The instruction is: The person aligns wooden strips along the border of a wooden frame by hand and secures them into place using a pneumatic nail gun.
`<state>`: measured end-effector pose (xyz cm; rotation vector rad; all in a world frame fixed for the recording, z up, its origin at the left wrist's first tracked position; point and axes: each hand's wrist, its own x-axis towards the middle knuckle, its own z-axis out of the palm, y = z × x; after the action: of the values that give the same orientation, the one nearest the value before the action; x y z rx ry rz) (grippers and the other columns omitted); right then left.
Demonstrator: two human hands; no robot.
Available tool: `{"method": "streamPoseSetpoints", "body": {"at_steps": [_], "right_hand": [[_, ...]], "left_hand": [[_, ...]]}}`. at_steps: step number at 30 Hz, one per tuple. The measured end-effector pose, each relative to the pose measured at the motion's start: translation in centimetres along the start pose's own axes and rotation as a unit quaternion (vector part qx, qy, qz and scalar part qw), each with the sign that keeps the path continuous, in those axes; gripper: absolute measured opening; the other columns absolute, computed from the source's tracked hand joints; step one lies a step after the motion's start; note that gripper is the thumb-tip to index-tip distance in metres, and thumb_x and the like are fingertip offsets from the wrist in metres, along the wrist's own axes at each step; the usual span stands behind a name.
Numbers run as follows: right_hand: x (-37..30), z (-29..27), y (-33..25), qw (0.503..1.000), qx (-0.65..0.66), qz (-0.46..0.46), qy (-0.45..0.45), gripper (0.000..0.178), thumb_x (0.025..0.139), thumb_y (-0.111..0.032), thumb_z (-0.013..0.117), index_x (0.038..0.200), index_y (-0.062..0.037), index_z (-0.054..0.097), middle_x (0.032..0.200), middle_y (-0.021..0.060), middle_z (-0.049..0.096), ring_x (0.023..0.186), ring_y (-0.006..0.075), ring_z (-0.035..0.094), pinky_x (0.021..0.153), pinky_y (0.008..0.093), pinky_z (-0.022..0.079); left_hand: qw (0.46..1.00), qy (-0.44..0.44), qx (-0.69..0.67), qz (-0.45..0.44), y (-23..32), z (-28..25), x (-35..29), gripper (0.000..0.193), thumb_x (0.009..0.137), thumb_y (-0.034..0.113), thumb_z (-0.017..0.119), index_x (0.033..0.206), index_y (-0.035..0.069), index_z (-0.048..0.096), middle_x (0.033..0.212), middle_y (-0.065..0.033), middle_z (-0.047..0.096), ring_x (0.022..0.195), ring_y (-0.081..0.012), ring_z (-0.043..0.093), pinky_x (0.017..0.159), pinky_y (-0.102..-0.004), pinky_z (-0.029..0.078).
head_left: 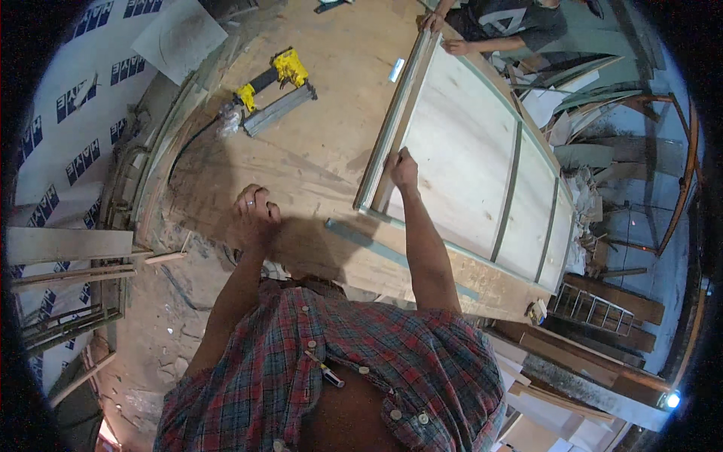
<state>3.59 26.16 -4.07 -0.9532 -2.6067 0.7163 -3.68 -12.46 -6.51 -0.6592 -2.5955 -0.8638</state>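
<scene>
A large wooden frame (515,169) with a pale panel and crossbars lies on the worktable, running from the middle toward the far right. My right hand (405,169) is closed around the inner side of its left rail, close to the near corner. Over the table's near left part, my left hand (257,214) hovers with curled fingers and a ring on one of them. Whatever may be inside those fingers is hidden. At the frame's far end, a co-worker's two hands (444,35) rest on the rail.
A yellow and black nail gun (277,87) lies on the plywood tabletop (331,60), its hose trailing left. A grey-green strip (367,242) lies by the near edge. Scrap boards (587,98) crowd the right, and a ladder (595,309) lies beyond the table's right corner.
</scene>
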Motion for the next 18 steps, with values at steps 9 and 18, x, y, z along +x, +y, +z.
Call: {"method": "streamPoseSetpoints", "body": {"at_steps": [9,18], "right_hand": [[-0.9,-1.0,-0.9,0.999,-0.027,-0.005,0.026,0.026,0.088,-0.025,0.064,0.083,0.0002,0.056,0.074,0.0243,0.065,0.072,0.0424,0.067,0.063,0.0490,0.052],[0.6,0.7,1.6,0.997,-0.021,-0.068,0.000,0.024,0.090,-0.023,0.063,0.081,0.0002,0.059,0.073,0.0239,0.066,0.072,0.0409,0.068,0.063,0.0481,0.054]], "left_hand": [[0.987,-0.121,0.067,-0.080,-0.7,1.6,-1.9,0.045,0.084,0.029,0.056,0.123,0.006,0.054,0.128,-0.0212,0.052,0.122,-0.0429,0.047,0.106,-0.0567,0.032],[0.974,-0.195,0.054,-0.107,-0.3,1.4,-1.4,0.049,0.088,0.032,0.053,0.126,0.003,0.052,0.131,-0.0255,0.049,0.124,-0.0457,0.044,0.109,-0.0589,0.028]]}}
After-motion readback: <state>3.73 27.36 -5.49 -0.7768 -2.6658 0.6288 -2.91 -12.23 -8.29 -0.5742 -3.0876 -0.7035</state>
